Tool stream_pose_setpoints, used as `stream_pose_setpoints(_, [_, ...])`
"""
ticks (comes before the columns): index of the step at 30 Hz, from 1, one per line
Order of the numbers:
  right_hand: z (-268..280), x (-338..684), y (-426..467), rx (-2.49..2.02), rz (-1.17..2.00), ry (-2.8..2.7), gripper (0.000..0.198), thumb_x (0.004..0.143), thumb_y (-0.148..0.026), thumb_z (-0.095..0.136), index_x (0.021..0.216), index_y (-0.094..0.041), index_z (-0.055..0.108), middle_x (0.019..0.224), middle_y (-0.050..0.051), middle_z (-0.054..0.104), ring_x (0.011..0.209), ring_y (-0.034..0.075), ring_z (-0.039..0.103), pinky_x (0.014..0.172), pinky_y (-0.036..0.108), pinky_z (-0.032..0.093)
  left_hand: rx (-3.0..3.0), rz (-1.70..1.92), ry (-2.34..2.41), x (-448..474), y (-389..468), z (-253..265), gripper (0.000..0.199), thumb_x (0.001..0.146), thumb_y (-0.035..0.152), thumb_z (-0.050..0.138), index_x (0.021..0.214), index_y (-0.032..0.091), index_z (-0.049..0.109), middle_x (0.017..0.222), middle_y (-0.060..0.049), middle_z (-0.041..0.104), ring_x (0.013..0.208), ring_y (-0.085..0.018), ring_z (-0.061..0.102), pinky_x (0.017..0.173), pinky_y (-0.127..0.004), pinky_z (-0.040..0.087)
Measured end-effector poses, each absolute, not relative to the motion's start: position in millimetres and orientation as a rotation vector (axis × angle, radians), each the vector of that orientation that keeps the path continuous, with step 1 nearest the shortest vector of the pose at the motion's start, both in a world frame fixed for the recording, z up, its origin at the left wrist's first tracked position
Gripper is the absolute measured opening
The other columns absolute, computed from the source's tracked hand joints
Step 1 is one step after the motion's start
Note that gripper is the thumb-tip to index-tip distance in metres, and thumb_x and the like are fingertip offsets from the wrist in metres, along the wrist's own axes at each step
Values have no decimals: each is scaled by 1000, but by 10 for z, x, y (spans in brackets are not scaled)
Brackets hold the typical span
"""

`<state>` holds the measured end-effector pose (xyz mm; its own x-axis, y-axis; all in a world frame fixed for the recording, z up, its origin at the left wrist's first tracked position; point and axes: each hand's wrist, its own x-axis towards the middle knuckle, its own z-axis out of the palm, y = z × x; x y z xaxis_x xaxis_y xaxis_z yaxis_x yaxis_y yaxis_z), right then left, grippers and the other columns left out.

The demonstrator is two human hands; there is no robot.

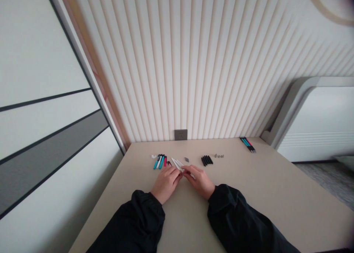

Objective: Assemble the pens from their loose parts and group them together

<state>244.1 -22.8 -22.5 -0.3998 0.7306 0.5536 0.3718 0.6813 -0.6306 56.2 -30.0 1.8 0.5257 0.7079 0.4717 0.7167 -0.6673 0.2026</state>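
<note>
My left hand (167, 181) and my right hand (200, 180) meet above the table, thumbs and fingertips pinched close together. Whatever sits between the fingertips is too small to make out. Just beyond them lie several thin white pen refills (176, 162), partly covered by my fingers. Several pen barrels (159, 162) in teal, white and red with black parts lie side by side past my left hand, and a red and black piece (169, 163) is close to its fingers. Past my right hand are small grey springs or similar pieces (187, 159) and a row of black sleeves (207, 160).
Small silvery cone-like pieces (219, 156) lie right of the black sleeves, and small whitish pieces (153, 156) at the far left. Several teal, red and black pens (248, 144) rest near the back right corner. A ribbed wall with a socket (180, 135) bounds the table's (249, 194) back.
</note>
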Motion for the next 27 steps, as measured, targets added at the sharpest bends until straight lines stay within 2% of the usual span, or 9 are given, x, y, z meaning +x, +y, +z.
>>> stream_pose_setpoints(4, [-167,2466,-217,-873,439,-2038,28,94,-23,47,120,-24,59,100,7,65,91,18,62,81,28,51,-2738,-824,-1311,560,-300,13,11,92,20,50,86,19,58,86,-4,63,85,-20,57,84,-38,46])
stream_pose_setpoints(9, [-154,2697,-120,-1361,36,-1992,22,88,-21,55,106,-21,68,109,11,61,104,25,54,93,39,43,-2754,-845,-1359,553,-325,58,12,92,21,49,86,20,58,84,-3,62,83,-19,56,83,-36,45])
stream_pose_setpoints(14, [-198,2908,-79,-1698,-124,-1997,19,84,-25,60,99,-20,70,112,11,59,107,27,50,94,38,38,-2767,-857,-1383,552,-340,72,13,93,22,48,86,21,58,85,-2,61,84,-19,56,81,-35,44])
stream_pose_setpoints(23, [-256,2968,-57,-1742,-247,-1910,8,81,-26,63,86,-22,68,93,10,61,92,26,52,79,38,37,-2757,-877,-1361,548,-337,69,15,93,22,46,86,21,60,84,-3,62,83,-19,56,83,-36,45])
stream_pose_setpoints(27, [-320,3001,-29,-1734,-260,-1874,8,81,-28,63,83,-22,67,90,9,60,89,26,51,77,38,36,-2757,-894,-1353,547,-337,76,15,93,22,47,86,21,60,83,-2,62,82,-18,57,84,-37,46])
